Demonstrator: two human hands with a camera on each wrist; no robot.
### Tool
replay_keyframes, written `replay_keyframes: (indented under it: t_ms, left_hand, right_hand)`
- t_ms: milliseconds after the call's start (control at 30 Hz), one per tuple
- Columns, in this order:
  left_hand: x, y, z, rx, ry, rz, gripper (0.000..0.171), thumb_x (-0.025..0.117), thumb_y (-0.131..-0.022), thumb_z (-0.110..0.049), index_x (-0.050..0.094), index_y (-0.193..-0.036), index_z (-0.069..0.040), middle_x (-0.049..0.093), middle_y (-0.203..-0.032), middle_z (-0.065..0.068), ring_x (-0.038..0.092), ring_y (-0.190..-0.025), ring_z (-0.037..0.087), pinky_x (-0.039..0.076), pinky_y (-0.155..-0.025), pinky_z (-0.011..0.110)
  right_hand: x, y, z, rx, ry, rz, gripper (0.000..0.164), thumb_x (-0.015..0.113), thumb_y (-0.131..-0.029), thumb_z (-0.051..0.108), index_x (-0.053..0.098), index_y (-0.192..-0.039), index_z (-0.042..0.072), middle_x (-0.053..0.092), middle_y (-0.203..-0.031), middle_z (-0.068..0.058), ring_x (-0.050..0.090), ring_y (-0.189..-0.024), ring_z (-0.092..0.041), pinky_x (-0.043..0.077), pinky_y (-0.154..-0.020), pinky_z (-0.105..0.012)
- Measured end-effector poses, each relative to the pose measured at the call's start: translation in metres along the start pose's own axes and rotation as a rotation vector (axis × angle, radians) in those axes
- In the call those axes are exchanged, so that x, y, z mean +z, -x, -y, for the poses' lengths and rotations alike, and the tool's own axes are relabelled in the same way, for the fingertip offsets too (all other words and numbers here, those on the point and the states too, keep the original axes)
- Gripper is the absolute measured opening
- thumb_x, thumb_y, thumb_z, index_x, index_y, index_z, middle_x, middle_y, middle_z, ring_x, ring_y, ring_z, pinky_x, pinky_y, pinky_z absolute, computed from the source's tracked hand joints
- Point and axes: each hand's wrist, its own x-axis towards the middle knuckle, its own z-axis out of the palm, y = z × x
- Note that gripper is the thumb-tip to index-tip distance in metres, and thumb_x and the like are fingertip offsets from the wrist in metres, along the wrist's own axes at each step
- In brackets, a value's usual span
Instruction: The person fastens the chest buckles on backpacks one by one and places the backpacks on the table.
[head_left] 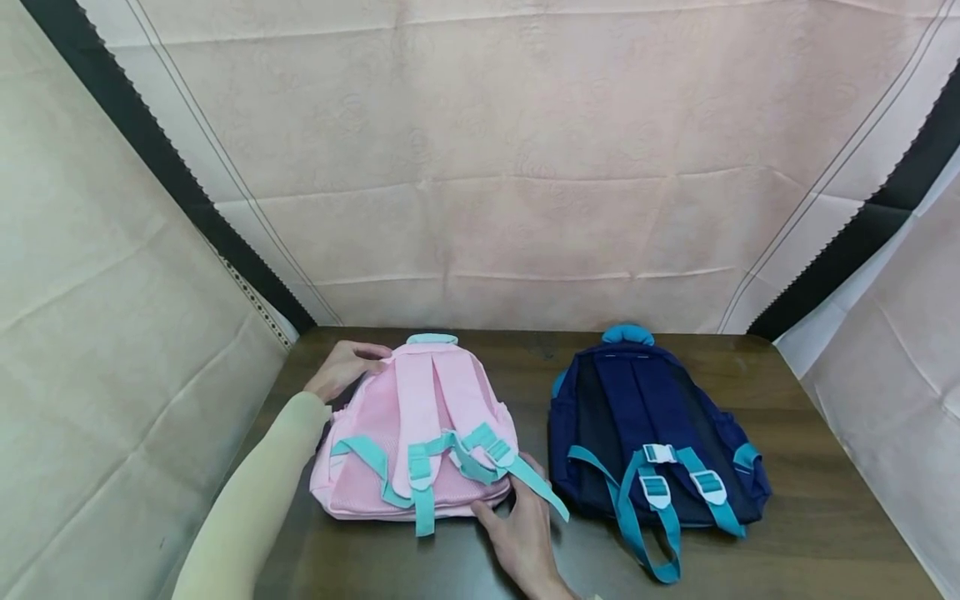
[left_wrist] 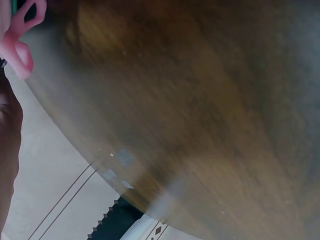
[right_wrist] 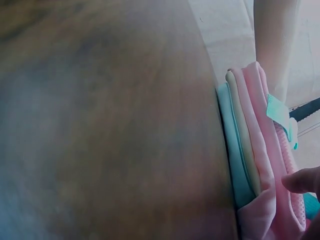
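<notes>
A pink backpack (head_left: 416, 396) with turquoise straps (head_left: 371, 458) lies on the table with its strap side up. My left hand (head_left: 347, 367) holds its upper left edge, thumb and fingers near the top. At the lower right corner my right hand (head_left: 519, 527) grips the bag, its thumb on the bottom edge and the other fingers partly hidden behind a strap. The right wrist view shows that thumb (right_wrist: 302, 180) against the pink fabric (right_wrist: 257, 145). Only a pink edge (left_wrist: 20, 55) of the bag appears in the left wrist view.
To the right lies a navy backpack (head_left: 626, 400) with blue straps, also strap side up, its loose straps reaching toward the front. Brown wood-grain table (head_left: 832, 517) lies beneath both bags. Pale cloth walls (head_left: 525, 167) stand behind and at both sides.
</notes>
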Motion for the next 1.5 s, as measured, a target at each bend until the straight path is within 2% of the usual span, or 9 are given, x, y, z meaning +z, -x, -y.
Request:
replay_keyframes:
  t_ms: [300,500,600,733,867,1000,1200,1367,1500]
  left_hand:
    - [0.002,-0.004,0.006,-0.023,-0.052,-0.006,0.037,0.075,-0.101,-0.02,0.075,-0.137,-0.009,0.068,-0.148,0.021,0.06,-0.137,0.041,0.049,-0.12,0.062]
    - [0.006,-0.005,0.004,-0.032,-0.064,-0.017,0.035,0.074,-0.101,-0.018,0.076,-0.135,-0.01,0.069,-0.147,0.02,0.058,-0.138,0.04,0.047,-0.121,0.062]
    - [0.008,-0.005,0.003,-0.035,-0.065,-0.033,0.034,0.074,-0.1,-0.016,0.077,-0.133,-0.009,0.069,-0.147,0.02,0.058,-0.138,0.04,0.046,-0.122,0.061]
    - [0.009,-0.004,0.003,-0.035,-0.08,-0.054,0.032,0.074,-0.101,-0.014,0.078,-0.132,-0.008,0.069,-0.148,0.021,0.058,-0.14,0.041,0.044,-0.124,0.062]
    - [0.008,-0.002,0.004,-0.05,-0.09,-0.062,0.032,0.073,-0.101,-0.016,0.078,-0.132,-0.009,0.068,-0.148,0.021,0.057,-0.141,0.041,0.043,-0.124,0.063]
    - [0.008,-0.001,0.003,-0.065,-0.089,-0.056,0.033,0.073,-0.102,-0.018,0.077,-0.134,-0.01,0.067,-0.149,0.021,0.056,-0.14,0.041,0.043,-0.123,0.064]
    - [0.006,0.001,0.002,-0.065,-0.119,-0.034,0.034,0.071,-0.104,-0.022,0.076,-0.136,-0.011,0.065,-0.151,0.021,0.055,-0.14,0.042,0.043,-0.122,0.067]
    - [0.004,0.008,-0.005,-0.038,-0.176,-0.01,0.036,0.07,-0.106,-0.024,0.073,-0.14,-0.011,0.064,-0.152,0.02,0.057,-0.139,0.042,0.047,-0.121,0.065]
    - [0.008,0.014,-0.019,-0.017,-0.229,-0.024,0.038,0.069,-0.107,-0.025,0.071,-0.141,-0.011,0.065,-0.151,0.02,0.06,-0.136,0.041,0.05,-0.119,0.062]
  right_hand:
    - [-0.003,0.0,0.001,-0.011,-0.013,0.008,0.072,0.099,-0.075,0.008,0.07,-0.141,0.006,0.054,-0.156,-0.017,0.049,-0.146,-0.041,0.045,-0.118,-0.062]
    - [-0.009,0.0,0.001,0.009,-0.027,0.006,0.067,0.096,-0.078,0.005,0.069,-0.139,0.005,0.053,-0.157,-0.015,0.052,-0.146,-0.038,0.048,-0.118,-0.058]
    - [-0.011,0.0,0.0,0.001,-0.06,-0.001,0.071,0.093,-0.079,0.001,0.063,-0.143,0.002,0.055,-0.155,-0.014,0.057,-0.144,-0.034,0.051,-0.119,-0.043]
    - [-0.015,-0.001,-0.003,-0.033,-0.097,-0.017,0.079,0.092,-0.079,-0.002,0.055,-0.148,-0.001,0.063,-0.15,-0.014,0.062,-0.141,-0.032,0.047,-0.116,-0.019]
    - [-0.018,-0.001,-0.006,-0.062,-0.091,-0.019,0.077,0.093,-0.078,-0.001,0.059,-0.147,-0.004,0.064,-0.147,-0.014,0.064,-0.139,-0.034,0.044,-0.114,-0.014]
    - [-0.023,-0.002,-0.01,-0.074,-0.1,-0.009,0.079,0.096,-0.076,0.003,0.061,-0.146,-0.005,0.063,-0.146,-0.014,0.064,-0.137,-0.035,0.044,-0.114,-0.015]
    - [-0.036,0.0,-0.015,-0.058,-0.081,0.032,0.086,0.102,-0.074,0.017,0.062,-0.148,0.0,0.066,-0.143,-0.012,0.066,-0.13,-0.03,0.055,-0.109,-0.033]
    - [-0.05,0.005,-0.015,-0.04,-0.067,0.044,0.092,0.103,-0.074,0.024,0.059,-0.151,0.001,0.067,-0.146,-0.01,0.068,-0.13,-0.028,0.056,-0.107,-0.032]
    - [-0.063,0.006,-0.011,-0.042,-0.051,0.053,0.089,0.1,-0.079,0.027,0.058,-0.154,0.006,0.067,-0.147,-0.008,0.07,-0.125,-0.026,0.057,-0.105,-0.032]
